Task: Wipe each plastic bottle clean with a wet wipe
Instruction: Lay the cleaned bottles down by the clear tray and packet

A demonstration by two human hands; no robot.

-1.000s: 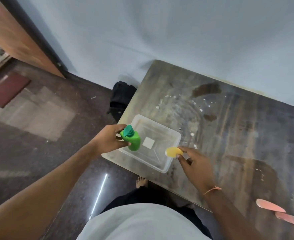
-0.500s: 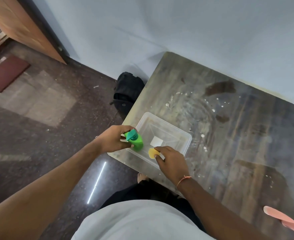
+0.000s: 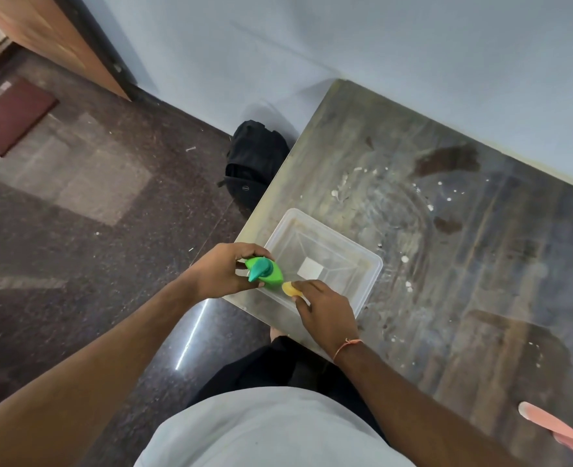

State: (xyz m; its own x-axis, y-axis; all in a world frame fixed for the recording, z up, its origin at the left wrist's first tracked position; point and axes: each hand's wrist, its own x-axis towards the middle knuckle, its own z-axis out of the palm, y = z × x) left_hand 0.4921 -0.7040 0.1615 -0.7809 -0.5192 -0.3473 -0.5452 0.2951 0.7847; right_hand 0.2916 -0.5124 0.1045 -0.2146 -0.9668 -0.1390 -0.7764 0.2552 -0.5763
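Left hand: the left hand [image 3: 226, 269] is curled round a small green plastic bottle with a teal flip cap [image 3: 266, 273], which is gripped at its upper part, fingers above and thumb below.
Bottle: the bottle is held tilted in the air over the near left corner of a clear rectangular plastic tub [image 3: 367, 286], with its cap turned toward the camera.
Right hand: the right hand [image 3: 325, 311] is closed on a small yellow wipe pad [image 3: 290, 289], which is pinched at the fingertips; a thin orange thread is worn at the wrist.
Wipe: the yellow pad is held just beside the lower right side of the bottle; whether the two touch cannot be told.
Tub: the tub is set at the near left corner of a worn, stained wooden worktop [image 3: 463, 264], and a white square patch is seen on its bottom.
Worktop: pale specks and dark stains are scattered across it, and pink flat objects [image 3: 551, 426] are seen at its lower right edge, cut off by the frame.
Floor: a black backpack [image 3: 254, 160] is leaned against the wall beside the worktop's left edge.
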